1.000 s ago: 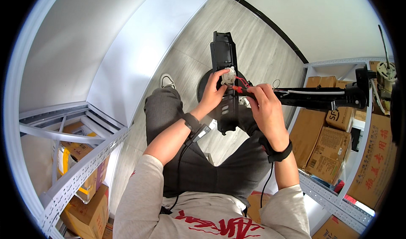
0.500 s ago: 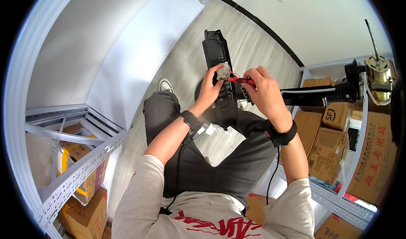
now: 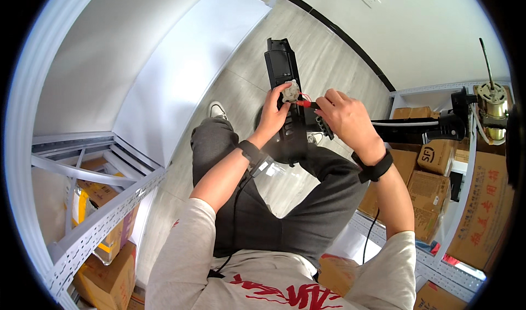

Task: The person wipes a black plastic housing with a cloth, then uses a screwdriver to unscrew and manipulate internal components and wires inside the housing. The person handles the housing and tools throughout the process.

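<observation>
My left hand (image 3: 269, 118) is closed around a small pale, roundish part (image 3: 291, 92) with thin red wires, thumb and fingers on its edges. It rests over a long black plastic housing (image 3: 282, 63) that stands in front of my knees. From the right, my right hand (image 3: 349, 121) grips a red-and-black screwdriver (image 3: 306, 104) by the rear of its handle. The tip points left at the pale part's lower edge; whether it sits in a screw is too small to tell. Below my right fingers hangs a dark ridged piece (image 3: 323, 126), partly hidden.
A black arm-like bar (image 3: 408, 130) reaches in from the right, near a metal motor (image 3: 491, 99) with a thin shaft. Cardboard boxes (image 3: 430, 192) fill the right shelf. A white panel (image 3: 186, 63) and a metal rack (image 3: 104, 222) with packages stand on the left.
My right hand has shifted slightly right and its fingers have rolled round, showing the handle's black part. The left hand keeps its hold on the pale part. The view has shifted slightly.
</observation>
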Action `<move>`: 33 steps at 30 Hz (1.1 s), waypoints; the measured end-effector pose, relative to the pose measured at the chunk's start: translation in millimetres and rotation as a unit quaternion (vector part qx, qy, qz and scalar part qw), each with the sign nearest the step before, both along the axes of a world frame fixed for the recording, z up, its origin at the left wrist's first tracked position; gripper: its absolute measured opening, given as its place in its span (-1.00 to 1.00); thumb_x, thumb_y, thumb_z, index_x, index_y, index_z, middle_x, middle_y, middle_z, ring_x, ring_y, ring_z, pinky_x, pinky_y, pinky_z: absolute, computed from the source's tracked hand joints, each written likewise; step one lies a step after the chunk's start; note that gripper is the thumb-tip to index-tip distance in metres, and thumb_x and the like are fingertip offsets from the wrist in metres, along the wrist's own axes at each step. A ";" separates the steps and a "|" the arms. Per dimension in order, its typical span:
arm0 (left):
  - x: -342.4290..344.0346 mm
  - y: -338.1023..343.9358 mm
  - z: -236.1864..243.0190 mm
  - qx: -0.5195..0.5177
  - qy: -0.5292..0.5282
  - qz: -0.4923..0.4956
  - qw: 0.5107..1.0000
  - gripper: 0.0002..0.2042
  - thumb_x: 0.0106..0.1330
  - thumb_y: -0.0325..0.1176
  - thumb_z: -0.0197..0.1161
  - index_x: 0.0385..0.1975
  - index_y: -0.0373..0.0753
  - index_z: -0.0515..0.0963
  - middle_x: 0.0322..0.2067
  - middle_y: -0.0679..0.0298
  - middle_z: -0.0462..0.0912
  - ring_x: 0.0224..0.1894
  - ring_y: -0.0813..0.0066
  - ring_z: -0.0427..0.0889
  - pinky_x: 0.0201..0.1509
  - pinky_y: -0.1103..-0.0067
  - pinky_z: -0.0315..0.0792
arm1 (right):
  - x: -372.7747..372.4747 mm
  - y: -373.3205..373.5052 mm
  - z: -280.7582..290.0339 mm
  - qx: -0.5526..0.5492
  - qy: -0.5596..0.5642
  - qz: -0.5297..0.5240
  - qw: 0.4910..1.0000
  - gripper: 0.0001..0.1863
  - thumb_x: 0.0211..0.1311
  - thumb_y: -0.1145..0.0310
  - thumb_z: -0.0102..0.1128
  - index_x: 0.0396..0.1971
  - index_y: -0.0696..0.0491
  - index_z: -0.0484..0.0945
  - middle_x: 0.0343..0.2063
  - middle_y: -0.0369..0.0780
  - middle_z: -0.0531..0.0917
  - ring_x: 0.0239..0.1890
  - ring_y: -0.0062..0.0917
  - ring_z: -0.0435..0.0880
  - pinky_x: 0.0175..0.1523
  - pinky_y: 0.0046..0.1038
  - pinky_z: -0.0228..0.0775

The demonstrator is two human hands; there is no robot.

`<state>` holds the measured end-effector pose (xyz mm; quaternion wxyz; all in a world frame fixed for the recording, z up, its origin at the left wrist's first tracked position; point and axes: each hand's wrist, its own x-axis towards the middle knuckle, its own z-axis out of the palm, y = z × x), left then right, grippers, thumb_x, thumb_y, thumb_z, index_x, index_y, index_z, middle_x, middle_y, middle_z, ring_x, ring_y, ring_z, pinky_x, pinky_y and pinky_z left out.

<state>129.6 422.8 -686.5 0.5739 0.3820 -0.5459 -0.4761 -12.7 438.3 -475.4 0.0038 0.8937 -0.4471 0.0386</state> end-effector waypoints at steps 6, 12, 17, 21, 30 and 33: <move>4.8 1.3 0.4 -0.011 -0.035 0.017 0.999 -0.51 0.20 -0.69 0.14 0.17 -0.22 0.39 0.10 0.15 0.46 0.20 0.22 0.43 0.30 0.43 0.27 | 10.7 -15.4 4.6 0.258 -0.037 -0.243 0.934 -0.75 0.17 0.28 0.32 -0.44 0.19 0.57 -0.62 -0.12 0.59 -0.52 -0.21 0.62 -0.33 -0.23 0.47; 7.1 -1.7 5.8 -0.003 -0.042 0.018 0.999 -0.52 0.21 -0.69 0.14 0.15 -0.22 0.39 0.07 0.13 0.47 0.18 0.19 0.44 0.29 0.42 0.28 | 1.2 -2.0 -14.6 0.051 -0.027 -0.067 0.996 -0.76 0.20 0.27 0.31 -0.36 0.18 0.62 -0.59 -0.15 0.64 -0.56 -0.32 0.62 -0.42 -0.35 0.42; 8.6 1.2 3.9 0.004 -0.043 0.005 0.999 -0.53 0.21 -0.69 0.14 0.15 -0.20 0.41 0.06 0.13 0.47 0.16 0.18 0.45 0.27 0.41 0.29 | -2.5 -3.4 -18.0 0.090 0.034 -0.079 0.992 -0.72 0.25 0.24 0.26 -0.28 0.18 0.63 -0.60 -0.15 0.66 -0.58 -0.36 0.62 -0.41 -0.42 0.42; 12.1 2.1 10.5 -0.017 -0.073 0.000 0.997 -0.53 0.20 -0.68 0.13 0.14 -0.20 0.41 0.03 0.12 0.48 0.16 0.15 0.46 0.27 0.41 0.30 | -1.7 -14.7 -14.1 0.347 -0.134 -0.321 0.871 -0.69 0.27 0.24 0.19 -0.23 0.23 0.61 -0.64 -0.12 0.66 -0.55 -0.24 0.65 -0.40 -0.36 0.45; 8.4 1.5 8.7 -0.018 -0.059 0.006 0.998 -0.51 0.20 -0.69 0.12 0.15 -0.19 0.41 0.04 0.09 0.46 0.17 0.11 0.44 0.27 0.41 0.29 | -2.3 8.5 -21.7 0.018 0.064 -0.011 0.998 -0.74 0.19 0.23 0.29 -0.38 0.14 0.58 -0.57 -0.19 0.60 -0.50 -0.27 0.64 -0.39 -0.31 0.47; 9.6 4.4 8.5 -0.012 -0.059 -0.012 0.998 -0.51 0.20 -0.69 0.11 0.16 -0.19 0.40 0.06 0.09 0.44 0.18 0.12 0.44 0.27 0.40 0.29 | -6.3 -5.4 -23.5 0.271 -0.074 -0.251 0.926 -0.69 0.23 0.21 0.24 -0.41 0.21 0.64 -0.63 -0.18 0.64 -0.56 -0.28 0.64 -0.41 -0.35 0.46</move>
